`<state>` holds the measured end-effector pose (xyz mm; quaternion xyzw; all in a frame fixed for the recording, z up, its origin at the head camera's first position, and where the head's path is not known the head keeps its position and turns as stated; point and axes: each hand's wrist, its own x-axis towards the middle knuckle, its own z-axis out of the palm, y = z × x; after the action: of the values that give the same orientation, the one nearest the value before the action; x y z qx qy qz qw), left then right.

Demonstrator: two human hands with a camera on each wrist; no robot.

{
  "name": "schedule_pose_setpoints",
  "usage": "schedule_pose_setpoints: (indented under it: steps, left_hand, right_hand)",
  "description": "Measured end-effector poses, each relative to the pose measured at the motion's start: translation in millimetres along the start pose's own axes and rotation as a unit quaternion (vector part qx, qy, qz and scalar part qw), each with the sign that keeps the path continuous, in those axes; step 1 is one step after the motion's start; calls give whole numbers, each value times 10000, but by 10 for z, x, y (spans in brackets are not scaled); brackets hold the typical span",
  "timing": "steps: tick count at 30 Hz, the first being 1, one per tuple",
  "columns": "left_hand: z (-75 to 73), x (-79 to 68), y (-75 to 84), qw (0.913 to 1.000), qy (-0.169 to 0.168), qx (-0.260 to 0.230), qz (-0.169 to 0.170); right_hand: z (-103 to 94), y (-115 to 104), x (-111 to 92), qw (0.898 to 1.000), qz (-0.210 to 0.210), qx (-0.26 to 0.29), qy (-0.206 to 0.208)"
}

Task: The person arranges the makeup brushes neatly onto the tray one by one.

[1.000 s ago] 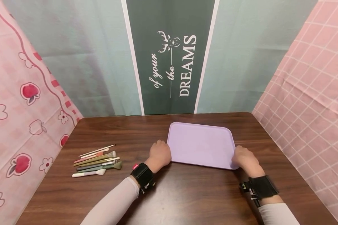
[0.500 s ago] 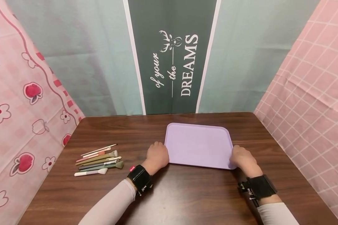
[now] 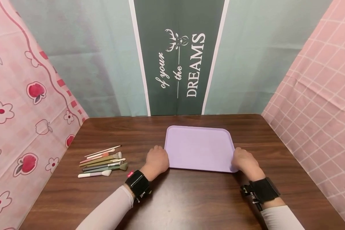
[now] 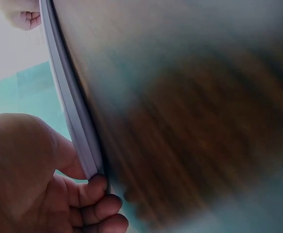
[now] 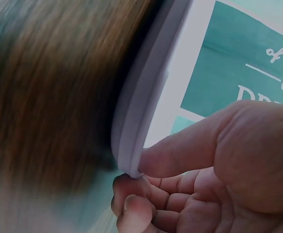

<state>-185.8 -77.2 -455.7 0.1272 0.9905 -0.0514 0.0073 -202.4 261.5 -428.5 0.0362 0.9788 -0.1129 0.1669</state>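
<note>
A shallow lilac tray [image 3: 199, 148] with rounded corners lies on the wooden table, nothing on it. My left hand [image 3: 157, 159] grips its left edge near the front corner; in the left wrist view, thumb and curled fingers [image 4: 98, 187] pinch the rim. At the opposite end my right hand [image 3: 245, 161] holds the right edge. The right wrist view has the thumb over the tray's rim [image 5: 139, 116] and the curled fingers [image 5: 131, 194] beneath it.
Several makeup brushes [image 3: 103, 161] lie side by side on the table's left part. Behind the table [image 3: 172, 198] hangs a green curtain [image 3: 172, 57]. Pink cloths flank it: a printed cloth [image 3: 26, 127] on the left, a checked cloth [image 3: 313, 105] on the right.
The tray has slid slightly left across the table, both hands moving with it and keeping their hold. The head view has shifted a little; the brushes lie as before.
</note>
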Motion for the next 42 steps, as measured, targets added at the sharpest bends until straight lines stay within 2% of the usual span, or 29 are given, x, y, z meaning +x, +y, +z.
schedule_pose_setpoints:
  steps: [8, 18, 26, 34, 42]
  left_hand:
    - [6, -90, -80, 9999, 25, -123, -66]
    - [18, -207, -158, 9999, -22, 41, -94]
    - [2, -277, -203, 9996, -34, -153, -222]
    - [37, -353, -261, 9993, 134, -275, -216]
    - [39, -390, -305, 9988, 81, -386, -287]
  right_hand:
    - [6, -120, -15, 9999, -18, -43, -89]
    - [50, -205, -4, 9998, -97, -76, -145]
    - [64, -273, -20, 9997, -220, -108, -91]
    - [92, -338, -31, 9996, -220, -49, -143]
    - [105, -397, -53, 9995, -298, -85, -53]
